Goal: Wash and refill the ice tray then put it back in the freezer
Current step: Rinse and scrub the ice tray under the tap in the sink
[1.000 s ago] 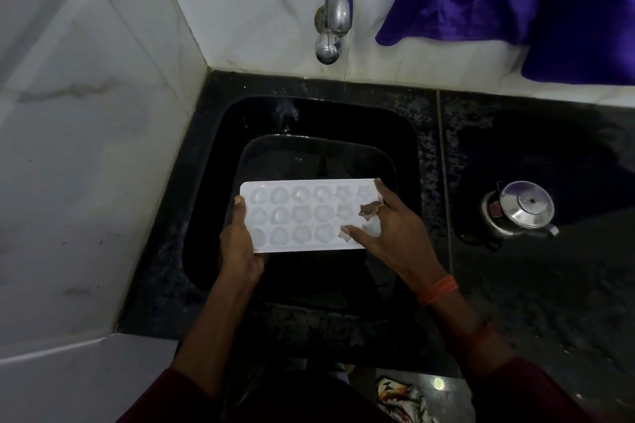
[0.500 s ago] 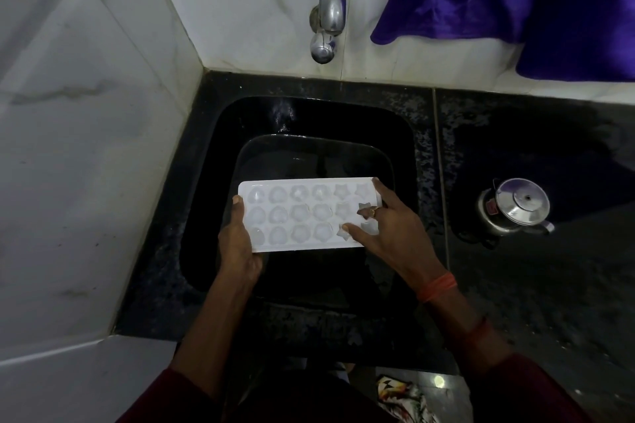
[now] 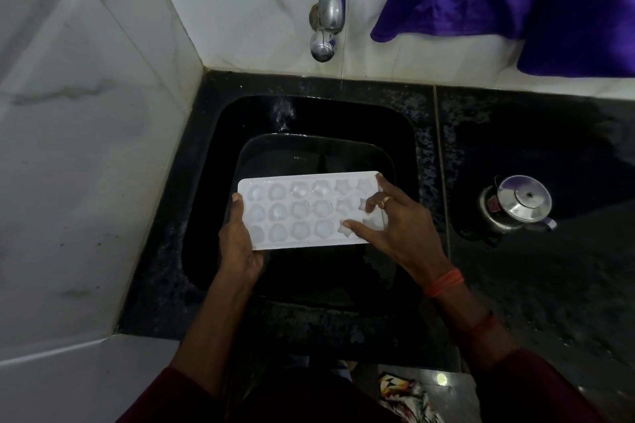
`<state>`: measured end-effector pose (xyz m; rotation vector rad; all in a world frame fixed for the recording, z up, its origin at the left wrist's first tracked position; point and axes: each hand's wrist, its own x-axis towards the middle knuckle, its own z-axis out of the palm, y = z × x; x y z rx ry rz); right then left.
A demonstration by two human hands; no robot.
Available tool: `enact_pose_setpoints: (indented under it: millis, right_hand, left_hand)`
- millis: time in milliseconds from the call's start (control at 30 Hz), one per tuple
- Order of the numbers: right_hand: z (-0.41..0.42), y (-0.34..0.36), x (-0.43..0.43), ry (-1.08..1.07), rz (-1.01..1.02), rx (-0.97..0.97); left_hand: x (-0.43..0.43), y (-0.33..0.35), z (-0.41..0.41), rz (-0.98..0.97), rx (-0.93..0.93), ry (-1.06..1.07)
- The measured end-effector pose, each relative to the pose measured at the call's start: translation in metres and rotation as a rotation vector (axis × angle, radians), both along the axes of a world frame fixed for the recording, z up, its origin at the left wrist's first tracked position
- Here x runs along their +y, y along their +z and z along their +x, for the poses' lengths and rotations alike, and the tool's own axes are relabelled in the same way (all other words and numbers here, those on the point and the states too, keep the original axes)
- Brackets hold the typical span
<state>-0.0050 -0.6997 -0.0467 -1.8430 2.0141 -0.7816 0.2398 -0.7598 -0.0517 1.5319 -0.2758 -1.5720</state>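
A white ice tray [image 3: 302, 211] with round and star-shaped cells is held level over the black sink [image 3: 405, 148]. My left hand [image 3: 238, 244] grips its left end, thumb on top of the rim. My right hand [image 3: 395, 230] lies across the tray's right end, fingers spread; the thumb and a ringed finger pinch a pale ice piece [image 3: 369, 216] in a star cell. Above the sink a chrome tap [image 3: 328, 10] sticks out of the white wall; no water runs from it.
A steel kettle-like pot [image 3: 515, 208] stands on the black granite counter [image 3: 549, 285] right of the sink. Purple cloth [image 3: 515, 0] hangs on the back wall at upper right. White tiled wall [image 3: 86, 148] closes the left side. A patterned cloth [image 3: 402, 391] lies below on the floor.
The tray and both hands stay almost still. My right fingers shifted slightly over the star cells at the tray's right end.
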Motion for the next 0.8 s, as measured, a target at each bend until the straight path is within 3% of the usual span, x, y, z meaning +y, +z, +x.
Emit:
enact_pose_setpoints:
  millis: [800]
  right_hand:
    - [0.002, 0.006, -0.004, 0.025, 0.148, 0.031]
  left_hand:
    - [-0.002, 0.000, 0.000, 0.018, -0.017, -0.004]
